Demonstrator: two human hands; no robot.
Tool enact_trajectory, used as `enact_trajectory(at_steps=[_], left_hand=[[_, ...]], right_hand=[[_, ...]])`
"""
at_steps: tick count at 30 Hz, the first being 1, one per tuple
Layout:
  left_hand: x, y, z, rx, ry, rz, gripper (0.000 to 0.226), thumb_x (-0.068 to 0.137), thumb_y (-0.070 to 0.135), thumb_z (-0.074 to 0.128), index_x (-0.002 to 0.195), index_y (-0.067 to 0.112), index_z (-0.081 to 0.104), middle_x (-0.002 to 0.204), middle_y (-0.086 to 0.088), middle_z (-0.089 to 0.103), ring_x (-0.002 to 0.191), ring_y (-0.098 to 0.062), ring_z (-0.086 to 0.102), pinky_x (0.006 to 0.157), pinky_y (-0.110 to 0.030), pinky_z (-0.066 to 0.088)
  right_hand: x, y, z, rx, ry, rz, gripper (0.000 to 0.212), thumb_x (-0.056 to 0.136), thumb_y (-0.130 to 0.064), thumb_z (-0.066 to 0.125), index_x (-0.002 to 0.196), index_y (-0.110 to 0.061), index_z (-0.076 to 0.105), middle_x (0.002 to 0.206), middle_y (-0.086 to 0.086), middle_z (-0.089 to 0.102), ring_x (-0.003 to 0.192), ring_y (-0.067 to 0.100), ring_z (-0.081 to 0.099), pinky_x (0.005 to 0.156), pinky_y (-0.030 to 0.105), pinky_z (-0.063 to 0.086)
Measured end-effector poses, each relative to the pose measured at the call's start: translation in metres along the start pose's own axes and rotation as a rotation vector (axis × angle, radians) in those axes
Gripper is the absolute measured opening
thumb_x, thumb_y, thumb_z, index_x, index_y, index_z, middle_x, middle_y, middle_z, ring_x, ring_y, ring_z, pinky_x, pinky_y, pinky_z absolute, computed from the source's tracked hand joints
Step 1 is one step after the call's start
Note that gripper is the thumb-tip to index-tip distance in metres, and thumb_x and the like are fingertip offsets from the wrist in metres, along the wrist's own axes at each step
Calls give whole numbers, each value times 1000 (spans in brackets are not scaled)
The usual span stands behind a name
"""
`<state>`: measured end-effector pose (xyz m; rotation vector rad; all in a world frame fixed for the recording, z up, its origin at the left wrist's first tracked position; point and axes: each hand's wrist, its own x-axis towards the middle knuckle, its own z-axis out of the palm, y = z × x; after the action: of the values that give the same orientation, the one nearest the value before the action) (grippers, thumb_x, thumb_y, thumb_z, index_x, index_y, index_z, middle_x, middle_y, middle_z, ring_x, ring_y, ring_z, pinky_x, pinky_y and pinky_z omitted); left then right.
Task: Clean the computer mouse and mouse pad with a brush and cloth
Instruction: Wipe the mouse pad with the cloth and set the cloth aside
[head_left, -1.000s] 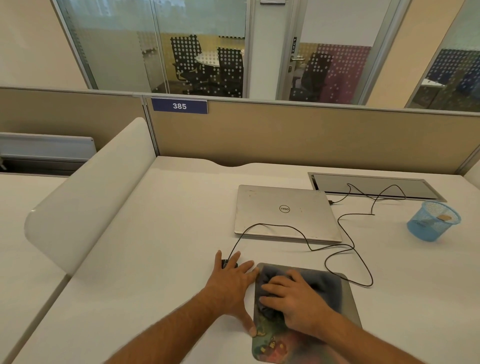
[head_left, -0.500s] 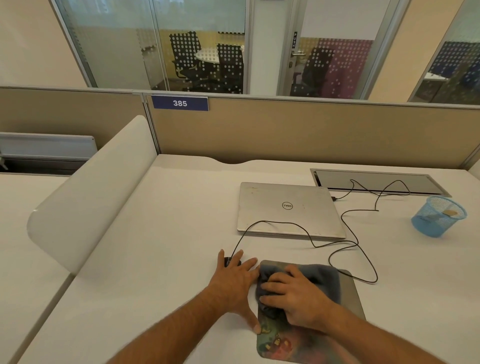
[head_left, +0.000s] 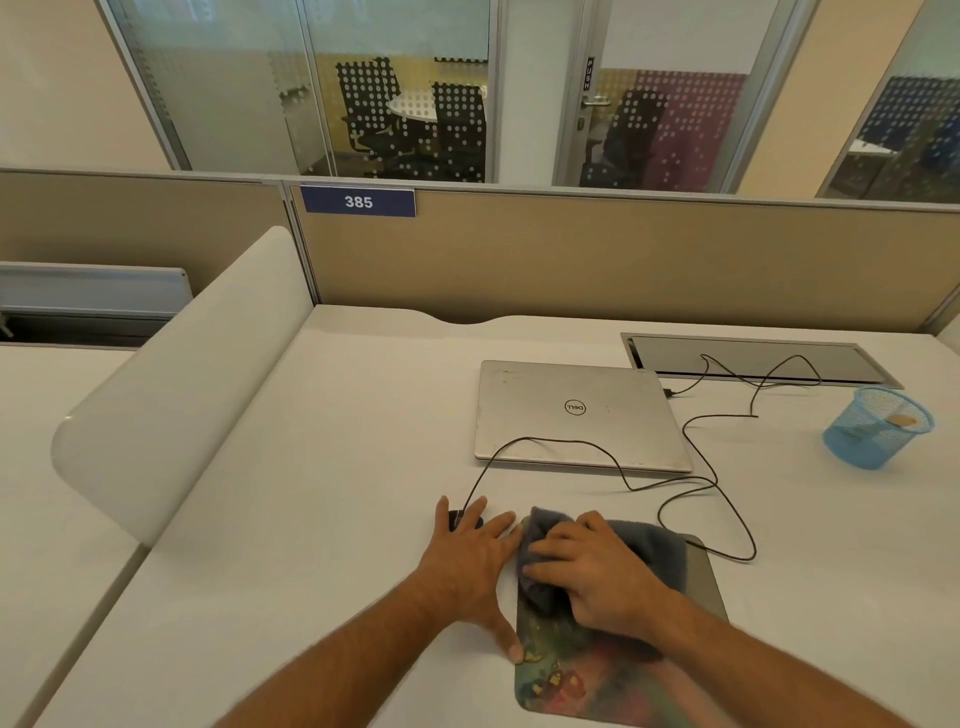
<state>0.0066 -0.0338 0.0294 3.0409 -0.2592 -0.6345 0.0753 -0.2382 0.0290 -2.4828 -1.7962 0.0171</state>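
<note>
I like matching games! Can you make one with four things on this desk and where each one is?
Things:
1. cloth
2. mouse
3. laptop
4. blue mesh cup

Places:
A. far right of the desk
B. closed, behind the mouse pad
C. under the right hand, on the mouse pad
D. left of the mouse pad, partly under the left hand

Pairs: 1-C, 2-D, 3-B, 4-A

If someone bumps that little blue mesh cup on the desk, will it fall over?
Probably easily. The blue mesh cup looks light, since its walls are see-through wire mesh. It narrows toward the bottom, so the base is smaller than the rim, and it already appears to lean. A push near the top would likely tip it; on its side it might roll.
</note>
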Motion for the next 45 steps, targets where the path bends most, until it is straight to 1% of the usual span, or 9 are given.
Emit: enact_trajectory(at_steps=[5, 9, 12, 20, 25, 30, 37, 41, 45], left_hand=[[0, 1, -2, 12, -20, -4, 138, 55, 86, 69, 156, 30, -8, 166, 2, -2, 150, -30, -16, 109, -65, -21], [0, 1, -2, 3, -22, -10, 140, 52, 87, 69, 155, 31, -8, 166, 2, -1, 151, -30, -14, 109, -65, -20], [1, 1, 0, 15, -28, -18, 139, 53, 89, 67, 155, 32, -9, 166, 3, -3, 150, -30, -15, 109, -65, -20], [2, 1, 2, 1, -21, -19, 140, 52, 88, 68, 155, 32, -8, 166, 3, -1, 151, -30, -14, 110, -64, -19], [1, 2, -1, 2, -42, -26, 140, 53, 88, 68, 155, 32, -9, 166, 4, -2, 151, -30, -14, 113, -65, -16], [-1, 3, -1, -1, -49, -37, 136, 56, 88, 66, 155, 33, -9, 166, 3, -4, 151, -29, -14, 114, -65, -15], [1, 0, 3, -20, -26, -22, 134, 51, 89, 68, 153, 43, -7, 166, 5, -2, 151, -30, -12, 110, -65, -18], [1, 0, 4, -15, -26, -27, 132, 52, 88, 68, 154, 42, -3, 166, 4, -2, 151, -30, -13, 109, -65, -20], [-1, 3, 1, -19, -31, -35, 131, 53, 86, 70, 154, 43, -1, 166, 4, -1, 151, -30, -13, 109, -65, -19]], right_hand=[[1, -2, 3, -125, -99, 33, 49, 60, -35, 78, 108, -41, 71, 114, -21, 68, 104, 10, 63, 84, 39, 51], [21, 14, -7, -89, -181, 216, 49, 84, -21, 56, 131, -36, 56, 138, -15, 54, 126, 17, 44, 98, 44, 30], [28, 25, -11, -17, -118, 330, 53, 83, -16, 53, 131, -40, 53, 137, -21, 52, 124, 14, 42, 89, 39, 25], [3, 11, -6, -123, -79, -111, 43, 69, -29, 68, 111, -35, 71, 117, -14, 68, 102, 15, 59, 83, 39, 48], [22, 21, -8, -144, -179, 101, 46, 86, -22, 57, 131, -33, 58, 136, -12, 57, 120, 21, 46, 95, 45, 33], [39, 32, -14, -57, -138, 316, 47, 84, -16, 54, 125, -39, 57, 131, -21, 56, 116, 17, 44, 91, 41, 29], [-5, 26, -3, -108, -55, 93, 45, 73, -22, 62, 116, -36, 65, 117, -17, 66, 101, 17, 55, 80, 41, 41], [-9, 41, -9, -126, -155, 319, 47, 80, -22, 53, 125, -36, 58, 128, -16, 57, 116, 19, 48, 89, 41, 29], [-14, 48, -17, -54, -51, 414, 51, 78, -18, 55, 123, -40, 61, 129, -22, 57, 118, 15, 48, 86, 38, 26]])
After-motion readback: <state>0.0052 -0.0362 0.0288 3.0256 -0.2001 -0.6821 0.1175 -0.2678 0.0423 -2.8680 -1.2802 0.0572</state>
